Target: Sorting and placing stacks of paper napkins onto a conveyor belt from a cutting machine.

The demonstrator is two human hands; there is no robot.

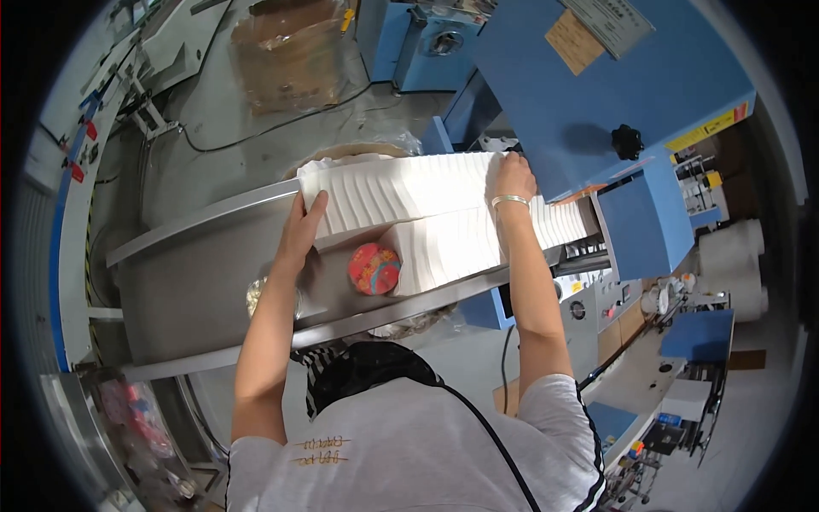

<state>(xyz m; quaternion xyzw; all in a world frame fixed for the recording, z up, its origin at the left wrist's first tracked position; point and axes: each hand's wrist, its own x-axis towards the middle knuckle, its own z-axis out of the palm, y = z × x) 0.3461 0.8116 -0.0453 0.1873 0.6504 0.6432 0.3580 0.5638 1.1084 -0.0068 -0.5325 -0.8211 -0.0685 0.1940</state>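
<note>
A long stack of folded white paper tissue (pixel 401 192) lies along a metal trough (pixel 183 282) that runs out of a blue machine (pixel 597 94). My left hand (pixel 304 226) presses against the stack's left end. My right hand (pixel 514 179), with a bangle on the wrist, presses on the stack near the machine's mouth, so the block is squeezed between both hands. A second row of tissue (pixel 452 243) lies in front of it, nearer to me. A round red patterned tin (pixel 374 269) stands in the trough against that second row.
A clear bag (pixel 256 294) lies in the trough by my left forearm. A wrapped cardboard box (pixel 290 55) stands on the floor beyond. White paper rolls (pixel 734 264) and a control bench (pixel 648 375) are on the right. A cable (pixel 273 128) crosses the floor.
</note>
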